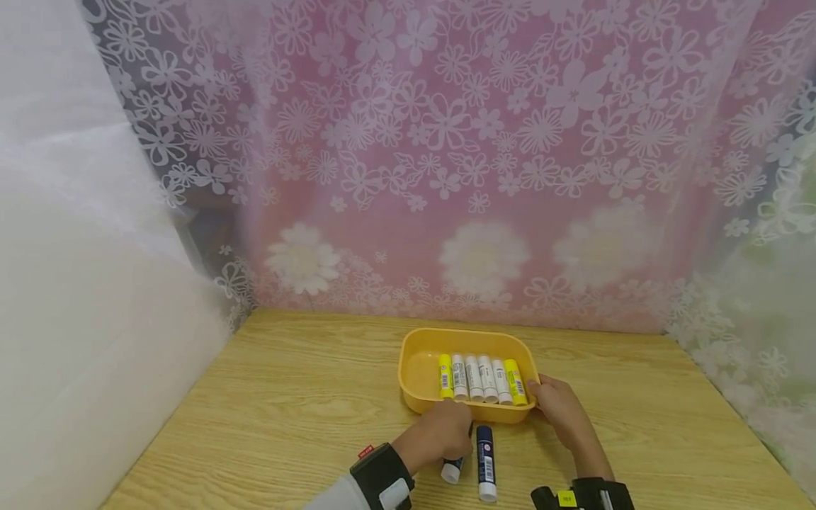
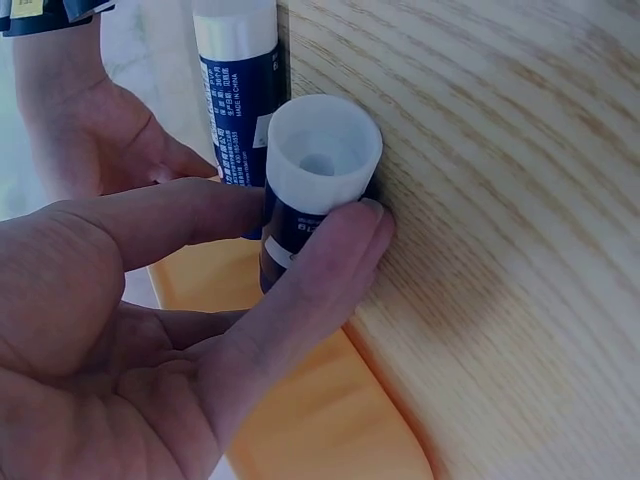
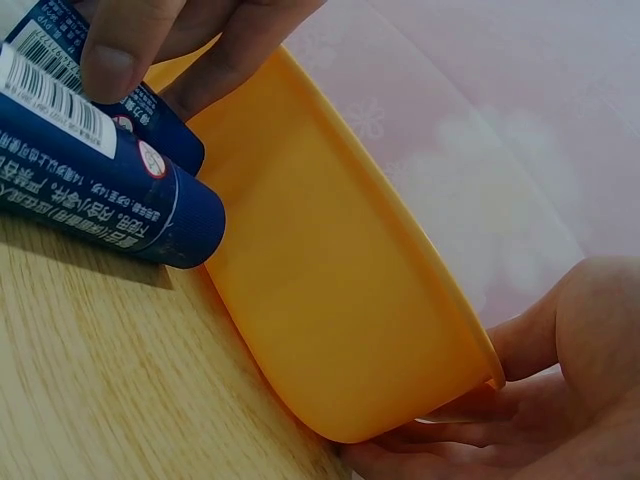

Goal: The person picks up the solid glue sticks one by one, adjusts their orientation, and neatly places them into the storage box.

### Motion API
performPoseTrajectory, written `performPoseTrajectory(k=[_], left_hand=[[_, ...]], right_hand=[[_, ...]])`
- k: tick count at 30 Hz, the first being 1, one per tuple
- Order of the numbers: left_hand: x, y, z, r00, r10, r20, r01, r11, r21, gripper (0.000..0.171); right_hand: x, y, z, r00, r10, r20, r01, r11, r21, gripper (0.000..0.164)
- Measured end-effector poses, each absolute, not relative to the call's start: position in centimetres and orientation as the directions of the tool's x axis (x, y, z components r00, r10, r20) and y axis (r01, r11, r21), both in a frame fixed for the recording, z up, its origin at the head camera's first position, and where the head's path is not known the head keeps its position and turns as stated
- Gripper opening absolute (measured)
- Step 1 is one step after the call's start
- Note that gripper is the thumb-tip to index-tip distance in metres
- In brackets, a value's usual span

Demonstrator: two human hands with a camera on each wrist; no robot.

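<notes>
My left hand point(image 1: 441, 429) pinches a dark blue glue stick with a white base point(image 2: 318, 190) between thumb and fingers, just in front of the yellow-orange plastic basin point(image 1: 417, 379). A second dark blue glue stick point(image 1: 486, 464) lies on the table to the right of the held one. My right hand point(image 1: 564, 411) grips the basin's right end, thumb at the rim and fingers beneath it in the right wrist view. Inside the basin, several white glue sticks point(image 1: 473, 377) lie in a row between a yellow one at the left point(image 1: 445, 375) and another at the right point(image 1: 515, 381).
The basin stands on a wood-grain table point(image 1: 306, 397). A pink floral curtain point(image 1: 446, 177) hangs behind the table's back edge, and a pale sheet point(image 1: 95, 283) hangs along the left side. Floral translucent cloth point(image 1: 752, 319) borders the right.
</notes>
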State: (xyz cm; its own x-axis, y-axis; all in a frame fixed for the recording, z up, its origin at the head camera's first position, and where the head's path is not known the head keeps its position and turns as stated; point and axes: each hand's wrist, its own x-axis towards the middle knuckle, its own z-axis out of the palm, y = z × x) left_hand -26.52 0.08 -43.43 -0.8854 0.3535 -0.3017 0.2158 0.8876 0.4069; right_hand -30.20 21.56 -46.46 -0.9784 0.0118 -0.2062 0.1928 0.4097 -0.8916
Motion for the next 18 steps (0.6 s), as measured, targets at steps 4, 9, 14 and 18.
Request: performPoseTrajectory(k=[4, 9, 14, 18], left_hand=[[-26.62, 0.12, -43.39, -0.883, 0.351, -0.312, 0.212, 0.891, 0.402, 0.014], [-26.46, -0.08, -43.52, -0.885, 0.358, -0.299, 0.218, 0.884, 0.413, 0.018], [-26.32, -0.12, -43.63, -0.887, 0.359, -0.292, 0.219, 0.882, 0.417, 0.018], [-26.41, 0.1, -43.65, -0.893, 0.334, -0.3, 0.197, 0.892, 0.408, 0.017]], right_hand=[[-30.21, 21.58, -46.41, -0.977, 0.016, -0.211, 0.199, 0.416, -0.888, 0.056], [-30.24, 21.42, -46.45, -0.976, 0.021, -0.217, 0.206, 0.419, -0.885, 0.057], [-30.19, 21.33, -46.47, -0.975, 0.018, -0.22, 0.207, 0.425, -0.881, 0.057], [-30.15, 21.39, -46.3, -0.976, 0.013, -0.219, 0.204, 0.421, -0.884, 0.057]])
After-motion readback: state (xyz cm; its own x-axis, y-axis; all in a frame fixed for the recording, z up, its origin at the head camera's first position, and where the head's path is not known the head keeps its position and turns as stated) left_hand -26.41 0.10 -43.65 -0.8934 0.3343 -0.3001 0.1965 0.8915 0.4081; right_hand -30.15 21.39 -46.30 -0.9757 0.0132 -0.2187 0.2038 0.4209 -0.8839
